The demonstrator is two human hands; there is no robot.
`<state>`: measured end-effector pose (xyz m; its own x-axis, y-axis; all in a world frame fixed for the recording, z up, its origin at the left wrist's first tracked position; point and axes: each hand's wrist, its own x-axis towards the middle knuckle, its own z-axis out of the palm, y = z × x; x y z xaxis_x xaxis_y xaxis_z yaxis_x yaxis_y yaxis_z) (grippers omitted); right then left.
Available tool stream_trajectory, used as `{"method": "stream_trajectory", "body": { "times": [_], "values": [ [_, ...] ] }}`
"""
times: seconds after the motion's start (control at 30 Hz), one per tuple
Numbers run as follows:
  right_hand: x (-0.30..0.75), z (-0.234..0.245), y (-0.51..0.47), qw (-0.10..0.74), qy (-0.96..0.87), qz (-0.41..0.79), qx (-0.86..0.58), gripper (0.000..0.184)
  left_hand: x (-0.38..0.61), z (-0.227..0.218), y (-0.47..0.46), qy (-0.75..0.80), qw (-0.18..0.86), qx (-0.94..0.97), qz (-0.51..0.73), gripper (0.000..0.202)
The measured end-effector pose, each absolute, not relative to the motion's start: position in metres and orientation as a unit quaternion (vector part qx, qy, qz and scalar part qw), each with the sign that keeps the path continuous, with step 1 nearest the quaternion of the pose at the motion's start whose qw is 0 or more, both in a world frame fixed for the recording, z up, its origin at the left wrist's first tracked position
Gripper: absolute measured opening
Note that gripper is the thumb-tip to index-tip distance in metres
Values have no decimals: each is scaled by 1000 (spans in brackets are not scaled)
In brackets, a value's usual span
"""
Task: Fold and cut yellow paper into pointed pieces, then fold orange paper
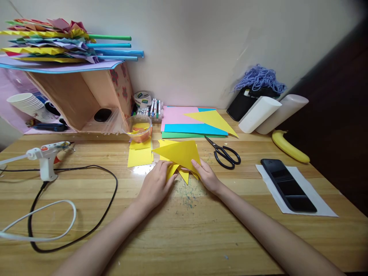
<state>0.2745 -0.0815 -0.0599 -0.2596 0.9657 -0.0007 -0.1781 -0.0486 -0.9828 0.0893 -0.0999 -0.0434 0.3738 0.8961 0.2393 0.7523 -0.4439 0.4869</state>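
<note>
Near the middle of the wooden desk (184, 237) lies a folded yellow paper (179, 153), a broad triangle with smaller yellow points showing under its near edge. The two hands sit apart at its near corners. The left hand (156, 184) has its fingers bent over the lower left edge, though whether they pinch the sheet or only press on it cannot be told. The right hand (207, 177) rests its outstretched fingers flat on the lower right edge. Just left of the paper lie yellow squares (140, 156), with a clear plastic cup (140, 128) behind them. Black scissors (224, 154) lie just to the right, in front of a stack of coloured sheets (186, 123). Farther right a black phone (288, 184) rests on a white sheet (316, 195), near a banana (289, 148). A glue gun (47, 154) stands at the far left.
</note>
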Motion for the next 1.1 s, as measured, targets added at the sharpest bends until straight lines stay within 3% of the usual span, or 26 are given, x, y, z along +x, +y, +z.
{"method": "stream_trajectory", "body": {
  "times": [0.37,0.53,0.73,0.93,1.1],
  "values": [
    [277,-62,-80,489,-491,596,-405,41,83,-46,-95,503,154,820,227,15],
    [278,-63,-76,517,-445,605,-411,44,82,-45,-96,493,159,822,237,24],
    [277,-62,-77,514,-440,603,-422,45,82,-45,-97,490,149,825,240,19],
    [284,-75,-70,572,-402,531,-479,31,86,-45,-101,484,129,834,232,24],
    [285,-76,-63,592,-332,541,-496,38,86,-46,-101,478,136,837,230,23]
  ]
}}
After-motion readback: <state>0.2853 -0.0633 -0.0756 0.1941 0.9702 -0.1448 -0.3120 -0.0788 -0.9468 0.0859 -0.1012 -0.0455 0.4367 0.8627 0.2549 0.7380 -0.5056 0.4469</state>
